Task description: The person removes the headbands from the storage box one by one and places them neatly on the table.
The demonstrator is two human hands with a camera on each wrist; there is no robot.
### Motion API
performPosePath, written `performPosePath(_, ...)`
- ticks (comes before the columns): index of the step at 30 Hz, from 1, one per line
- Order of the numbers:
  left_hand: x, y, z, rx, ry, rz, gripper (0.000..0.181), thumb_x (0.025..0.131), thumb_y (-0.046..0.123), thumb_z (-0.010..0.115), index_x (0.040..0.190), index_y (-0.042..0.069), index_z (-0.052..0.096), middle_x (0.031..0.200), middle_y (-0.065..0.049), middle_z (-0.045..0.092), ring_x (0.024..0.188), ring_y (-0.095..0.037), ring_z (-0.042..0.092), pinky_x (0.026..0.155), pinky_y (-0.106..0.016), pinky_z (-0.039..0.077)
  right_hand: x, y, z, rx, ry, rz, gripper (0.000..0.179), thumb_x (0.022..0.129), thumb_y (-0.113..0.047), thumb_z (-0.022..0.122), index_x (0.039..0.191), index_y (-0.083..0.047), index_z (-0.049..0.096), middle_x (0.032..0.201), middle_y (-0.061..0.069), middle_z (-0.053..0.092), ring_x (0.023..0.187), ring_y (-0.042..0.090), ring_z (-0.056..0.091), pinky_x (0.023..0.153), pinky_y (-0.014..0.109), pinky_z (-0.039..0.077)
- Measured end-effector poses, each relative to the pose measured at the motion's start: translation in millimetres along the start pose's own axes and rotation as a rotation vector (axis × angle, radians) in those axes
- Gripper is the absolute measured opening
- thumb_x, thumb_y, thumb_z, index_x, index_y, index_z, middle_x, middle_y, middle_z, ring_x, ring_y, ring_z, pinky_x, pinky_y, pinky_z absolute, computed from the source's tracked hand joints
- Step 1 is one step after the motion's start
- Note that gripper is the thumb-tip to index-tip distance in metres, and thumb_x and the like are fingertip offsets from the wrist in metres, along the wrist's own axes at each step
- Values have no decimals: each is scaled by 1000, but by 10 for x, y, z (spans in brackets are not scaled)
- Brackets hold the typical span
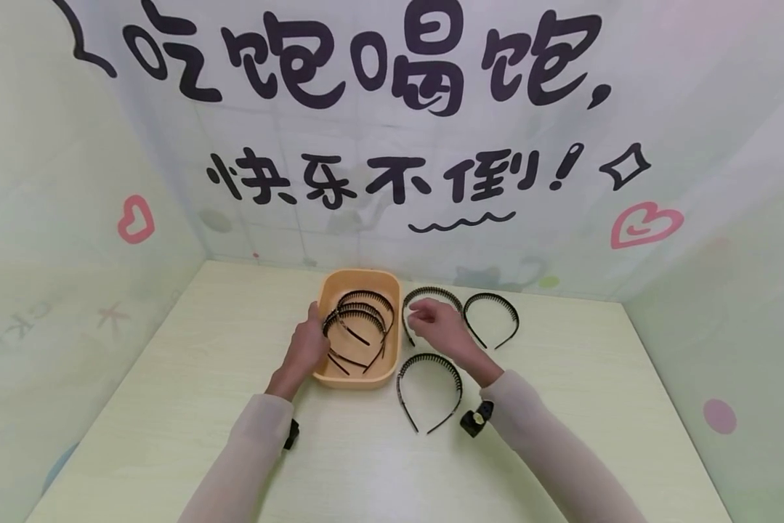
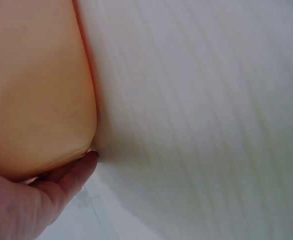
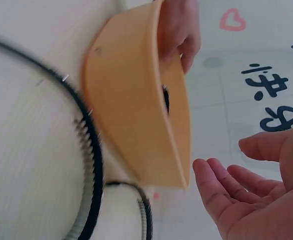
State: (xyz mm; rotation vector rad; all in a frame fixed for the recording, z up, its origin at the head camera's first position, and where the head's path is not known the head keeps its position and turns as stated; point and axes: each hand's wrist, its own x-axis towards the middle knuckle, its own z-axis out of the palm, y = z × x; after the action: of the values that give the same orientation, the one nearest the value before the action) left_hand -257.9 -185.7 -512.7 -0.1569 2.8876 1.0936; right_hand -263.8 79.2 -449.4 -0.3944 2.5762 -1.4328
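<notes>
A peach plastic basket [image 1: 355, 381] stands at the back of the table with several black toothed headbands [image 1: 359, 311] inside. My left hand [image 1: 308, 341] grips its left wall, the thumb at the rim; in the left wrist view the fingers [image 2: 79, 172] lie along the outside of the basket [image 2: 41, 110]. To the right of the basket, my right hand [image 1: 440, 327] hovers over a headband [image 1: 433, 290] and partly hides it. Its fingers are loosely bent and hold nothing, as the right wrist view shows beside the basket [image 3: 129, 100].
Another headband [image 1: 492, 296] lies at the back right, and one more [image 1: 429, 357] lies nearer, in front of my right hand. A printed sheet [image 1: 392, 131] with large black characters rises behind the pale wooden table [image 1: 365, 465]; similar sheets flank both sides.
</notes>
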Motion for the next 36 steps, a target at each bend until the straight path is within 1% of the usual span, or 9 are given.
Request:
performPosePath(2,-4,4,2,-1,2,5,73,91,-8,45,155,-5,10,114,-36,62,77,-31,66,55,-32,47,69,-88,83,83,-20,23,38,97,-17,62,132,-2,60,114,15,69,101,26,68,86,41,55)
performPosePath(5,-10,16,0,-7,-4,4,73,90,-9,44,155,-5,10,114,-37,62,77,-31,66,55,-33,47,139,-195,190,252,-121,81,46,98,-16,60,141,0,50,130,21,61,115,30,63,96,41,51)
performPosePath(8,-14,28,-4,-6,-6,0,73,91,-9,45,155,-5,10,118,-38,61,82,-32,67,57,-33,48,183,-284,287,403,-244,175,58,99,-18,58,150,1,35,148,23,44,134,35,49,110,44,40)
performPosePath(11,-10,36,-5,2,-7,-6,73,91,-9,45,155,-5,9,120,-37,60,87,-33,67,59,-33,49,224,-337,392,462,-297,250,67,99,-20,58,154,0,25,158,21,28,144,36,32,116,50,29)
performPosePath(14,-6,38,-3,7,-9,-8,73,91,-8,45,155,-5,9,120,-37,60,88,-34,67,60,-34,50,264,-363,495,461,-276,296,71,98,-22,59,155,-1,22,162,18,18,148,36,21,118,52,23)
performPosePath(18,-8,37,-1,3,-17,-6,73,92,-8,45,155,-4,9,121,-37,60,89,-34,67,61,-34,51,296,-377,585,445,-228,339,73,97,-23,61,155,-3,22,163,17,14,150,37,15,119,54,20)
performPosePath(23,-8,28,-1,0,-14,-7,73,91,-9,46,155,-4,10,121,-37,60,87,-33,67,60,-34,51,323,-375,632,425,-193,350,73,96,-23,61,155,-1,22,161,18,18,148,38,20,117,55,22)
performPosePath(31,-10,15,-8,-5,-1,11,70,90,-11,45,152,-3,14,111,-37,62,78,-33,67,55,-33,49,358,-396,659,395,-121,302,65,97,-22,59,151,1,32,158,19,28,143,37,33,114,54,29)
performPosePath(36,-1,17,-4,-6,4,13,69,90,-10,45,152,-3,14,111,-37,62,79,-34,67,56,-34,49,393,-386,665,383,-89,338,67,96,-24,60,152,-1,30,159,18,26,143,37,32,114,54,30)
